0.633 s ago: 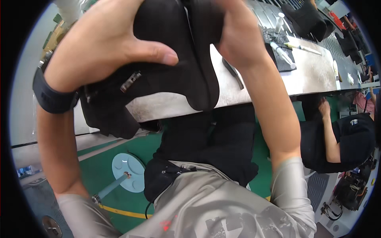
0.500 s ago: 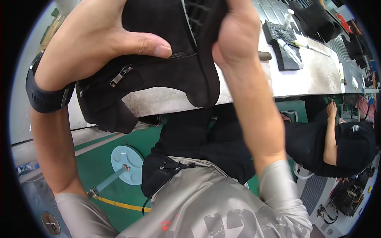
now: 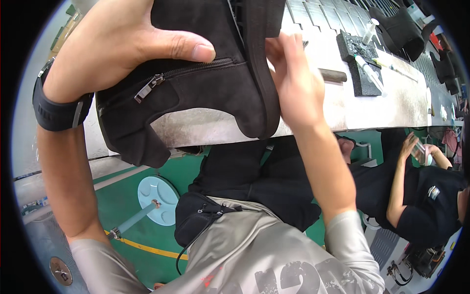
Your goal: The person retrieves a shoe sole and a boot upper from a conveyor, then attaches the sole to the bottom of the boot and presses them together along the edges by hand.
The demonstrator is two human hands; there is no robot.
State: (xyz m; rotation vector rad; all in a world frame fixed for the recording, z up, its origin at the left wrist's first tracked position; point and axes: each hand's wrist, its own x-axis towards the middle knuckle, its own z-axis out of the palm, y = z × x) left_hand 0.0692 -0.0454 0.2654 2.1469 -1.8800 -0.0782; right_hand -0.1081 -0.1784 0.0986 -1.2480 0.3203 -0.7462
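A black suede ankle boot (image 3: 205, 93) lies tilted on its side in front of me, its side zipper (image 3: 196, 70) and metal pull (image 3: 147, 89) facing up. My left hand (image 3: 122, 44) is wrapped round the boot's upper, with the thumb pressed flat just above the zipper teeth. At the boot's sole (image 3: 263, 93), on the right, is my right hand (image 3: 299, 85). Its fingers are bent and drawn together close to the sole's edge. A small dark tip shows by those fingertips, but I cannot make out what it is.
On the white worktable (image 3: 406, 93) a black foam block (image 3: 363, 84) bears syringes (image 3: 368, 69), and a dark rod (image 3: 333, 75) lies beside it. More black boots (image 3: 399, 29) stand farther back. A co-worker (image 3: 426, 201) in black is at the right. Below is a round light-blue stool base (image 3: 164, 198).
My right hand has shifted from gripping beside the sole to bent fingers at its edge. The boot has turned slightly, showing more zipper. The co-worker's hands have come up holding something.
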